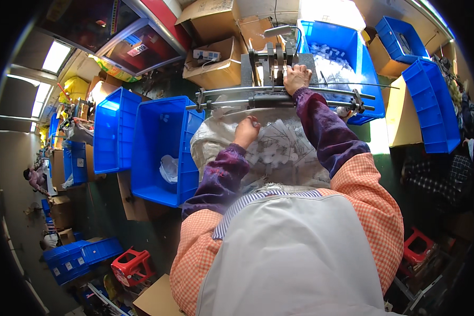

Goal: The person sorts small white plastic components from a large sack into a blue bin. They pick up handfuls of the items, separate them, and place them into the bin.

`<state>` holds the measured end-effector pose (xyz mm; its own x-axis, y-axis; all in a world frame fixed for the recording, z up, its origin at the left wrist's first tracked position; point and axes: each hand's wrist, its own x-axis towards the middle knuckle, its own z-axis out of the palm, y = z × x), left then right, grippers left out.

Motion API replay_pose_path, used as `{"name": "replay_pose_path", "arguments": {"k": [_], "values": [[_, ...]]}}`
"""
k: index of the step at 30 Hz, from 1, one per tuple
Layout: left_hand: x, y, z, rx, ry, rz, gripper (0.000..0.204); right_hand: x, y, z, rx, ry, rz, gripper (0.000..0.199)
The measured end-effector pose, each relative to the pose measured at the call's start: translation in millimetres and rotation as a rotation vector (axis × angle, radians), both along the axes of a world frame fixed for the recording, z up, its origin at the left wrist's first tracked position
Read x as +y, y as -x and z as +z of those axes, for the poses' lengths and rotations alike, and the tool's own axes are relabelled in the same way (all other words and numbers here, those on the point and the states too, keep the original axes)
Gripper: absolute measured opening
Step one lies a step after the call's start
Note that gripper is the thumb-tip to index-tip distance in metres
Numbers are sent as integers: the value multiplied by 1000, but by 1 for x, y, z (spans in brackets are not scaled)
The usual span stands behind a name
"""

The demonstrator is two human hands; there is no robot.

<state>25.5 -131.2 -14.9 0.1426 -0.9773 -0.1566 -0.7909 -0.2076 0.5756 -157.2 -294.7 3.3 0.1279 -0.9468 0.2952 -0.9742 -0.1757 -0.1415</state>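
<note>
The left hand [246, 130] reached down into the open sack [210, 142] in front of the person, its fingers curled shut among the small white parts [279, 150] heaped there; whether that grip actually held a part could not be told. The sack sat between the person's body and a small grey machine [271, 66], its mouth wide open and touching the rods [279, 95] above it.

The right hand [296, 78] lay on top of the machine, palm down, fingers spread over the upright metal plates. Whether anything was in that grip could not be told, since the fingertips were hidden against the metal. Two long horizontal rods ran just below that hand, crossing above the sack's far edge. Both forearms wore dark purple sleeve covers [321, 126] over an orange checked shirt, and a pale apron [289, 253] filled the lower middle of the view.

To the left of the sack stood a blue bin [160, 152] with a crumpled white bag [169, 168] in it, and another blue bin [116, 129] beside that. Behind the machine to the right, a larger blue bin [368, 73] held more white parts. Cardboard boxes [216, 47] stood behind the machine to the left. A red stool [132, 266] stood on the floor at lower left.
</note>
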Motion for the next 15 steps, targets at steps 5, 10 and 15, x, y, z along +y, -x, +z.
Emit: {"name": "replay_pose_path", "arguments": {"k": [5, 10, 15], "values": [[9, -6, 16, 109, 145, 60, 22, 1, 8, 0, -17, 33, -13, 26], [21, -15, 40, 243, 314, 39, 16, -3, 43, 2, -5, -60, -32, 27], [32, -9, 69, 155, 545, -35, 16, -22, 76, -7, -89, -185, 17, 30]]}}
